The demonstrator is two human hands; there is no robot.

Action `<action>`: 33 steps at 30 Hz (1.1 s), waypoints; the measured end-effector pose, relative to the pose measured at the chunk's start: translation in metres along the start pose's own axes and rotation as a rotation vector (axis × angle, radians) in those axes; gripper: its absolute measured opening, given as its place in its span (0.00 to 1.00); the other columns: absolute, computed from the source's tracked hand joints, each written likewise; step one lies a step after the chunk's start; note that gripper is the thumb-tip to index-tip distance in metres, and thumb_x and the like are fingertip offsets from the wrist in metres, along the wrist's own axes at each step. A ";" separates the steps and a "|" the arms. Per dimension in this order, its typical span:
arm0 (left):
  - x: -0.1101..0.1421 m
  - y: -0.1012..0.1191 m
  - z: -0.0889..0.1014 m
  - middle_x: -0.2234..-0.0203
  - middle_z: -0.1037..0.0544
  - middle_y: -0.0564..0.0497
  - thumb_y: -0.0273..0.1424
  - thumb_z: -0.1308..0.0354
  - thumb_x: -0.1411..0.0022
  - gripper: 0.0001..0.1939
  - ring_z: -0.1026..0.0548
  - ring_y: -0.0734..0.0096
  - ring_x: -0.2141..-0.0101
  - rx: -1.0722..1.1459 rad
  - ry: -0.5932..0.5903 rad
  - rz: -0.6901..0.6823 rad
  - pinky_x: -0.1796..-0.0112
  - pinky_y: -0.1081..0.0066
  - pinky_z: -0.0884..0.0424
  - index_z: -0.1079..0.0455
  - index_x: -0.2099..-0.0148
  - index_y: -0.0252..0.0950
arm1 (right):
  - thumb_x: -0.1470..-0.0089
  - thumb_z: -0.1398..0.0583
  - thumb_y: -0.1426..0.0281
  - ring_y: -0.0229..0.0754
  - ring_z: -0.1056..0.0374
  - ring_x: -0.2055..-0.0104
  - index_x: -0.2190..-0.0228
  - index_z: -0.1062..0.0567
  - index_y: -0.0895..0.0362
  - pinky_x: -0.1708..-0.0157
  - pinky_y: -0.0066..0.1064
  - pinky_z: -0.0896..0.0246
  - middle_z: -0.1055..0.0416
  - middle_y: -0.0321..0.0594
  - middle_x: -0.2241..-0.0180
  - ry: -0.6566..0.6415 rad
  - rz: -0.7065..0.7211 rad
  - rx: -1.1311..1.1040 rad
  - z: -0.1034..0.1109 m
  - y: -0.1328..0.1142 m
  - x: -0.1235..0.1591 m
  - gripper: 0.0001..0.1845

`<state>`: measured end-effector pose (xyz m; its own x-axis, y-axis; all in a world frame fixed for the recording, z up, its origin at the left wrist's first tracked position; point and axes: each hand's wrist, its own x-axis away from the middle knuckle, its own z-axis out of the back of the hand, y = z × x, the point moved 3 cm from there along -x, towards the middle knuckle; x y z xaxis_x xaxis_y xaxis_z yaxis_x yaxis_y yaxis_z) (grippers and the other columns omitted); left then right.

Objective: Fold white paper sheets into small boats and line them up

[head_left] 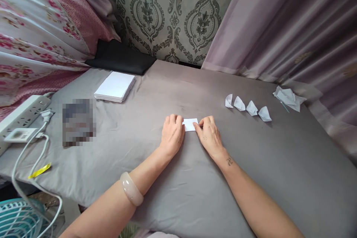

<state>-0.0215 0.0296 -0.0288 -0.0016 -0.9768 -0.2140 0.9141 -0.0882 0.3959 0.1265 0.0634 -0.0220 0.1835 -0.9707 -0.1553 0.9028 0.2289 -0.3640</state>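
A small white folded paper (190, 124) lies flat on the grey cloth-covered surface (178, 178). My left hand (172, 135) presses on the paper's left end with curled fingers. My right hand (208, 135) pinches and presses its right end. A pale bangle sits on my left wrist. To the right, a row of several small folded white paper pieces (248, 107) stands on the cloth. Further right lies a loose heap of white paper scraps (288, 97).
A stack of white paper sheets (115, 86) lies at the back left, by a black cushion (119, 59). A white power strip (21, 117) with cables is at the left edge, a teal fan (16, 219) below. Curtains hang at right.
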 end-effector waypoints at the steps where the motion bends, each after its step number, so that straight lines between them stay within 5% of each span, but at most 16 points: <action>1: -0.001 0.002 0.000 0.59 0.30 0.44 0.24 0.54 0.35 0.09 0.35 0.59 0.60 -0.018 -0.014 -0.062 0.59 0.62 0.37 0.35 0.57 0.37 | 0.40 0.45 0.63 0.41 0.35 0.68 0.67 0.33 0.56 0.70 0.31 0.44 0.34 0.43 0.63 0.018 0.006 -0.016 -0.001 0.002 0.000 0.09; 8: 0.001 0.013 0.004 0.67 0.25 0.45 0.19 0.55 0.38 0.14 0.28 0.61 0.64 -0.144 -0.169 -0.361 0.58 0.62 0.36 0.30 0.65 0.37 | 0.38 0.51 0.74 0.48 0.35 0.55 0.62 0.27 0.54 0.57 0.38 0.41 0.29 0.46 0.58 -0.003 0.213 0.008 -0.006 -0.003 0.004 0.14; 12: 0.014 0.012 0.009 0.56 0.24 0.39 0.19 0.52 0.42 0.16 0.27 0.57 0.53 -0.140 -0.169 -0.420 0.47 0.59 0.40 0.30 0.54 0.32 | 0.38 0.56 0.77 0.46 0.37 0.45 0.46 0.33 0.58 0.45 0.42 0.44 0.30 0.48 0.49 -0.058 0.340 -0.190 -0.001 -0.017 0.018 0.23; 15: 0.025 0.009 0.007 0.43 0.32 0.36 0.23 0.52 0.40 0.23 0.35 0.53 0.42 -0.118 -0.185 -0.449 0.43 0.56 0.43 0.36 0.43 0.29 | 0.35 0.58 0.69 0.44 0.47 0.36 0.36 0.48 0.60 0.38 0.43 0.49 0.43 0.50 0.38 -0.229 0.340 -0.327 0.001 -0.029 0.033 0.28; 20: 0.034 0.001 0.000 0.37 0.40 0.38 0.26 0.55 0.37 0.27 0.41 0.55 0.38 -0.113 -0.190 -0.421 0.41 0.57 0.44 0.44 0.36 0.28 | 0.34 0.61 0.61 0.43 0.65 0.30 0.34 0.60 0.64 0.33 0.45 0.64 0.62 0.49 0.32 -0.396 0.358 -0.253 0.001 -0.037 0.048 0.33; 33: 0.044 -0.014 0.017 0.42 0.32 0.46 0.27 0.58 0.35 0.23 0.35 0.58 0.41 -0.103 -0.175 -0.349 0.43 0.57 0.37 0.34 0.40 0.34 | 0.35 0.59 0.55 0.52 0.59 0.32 0.37 0.45 0.68 0.35 0.46 0.56 0.56 0.55 0.34 -0.188 0.363 0.123 -0.008 -0.020 0.051 0.36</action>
<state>-0.0411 -0.0155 -0.0289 -0.3800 -0.9109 -0.1609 0.8822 -0.4092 0.2331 0.1152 0.0099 -0.0297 0.5558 -0.8275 -0.0790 0.8039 0.5593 -0.2023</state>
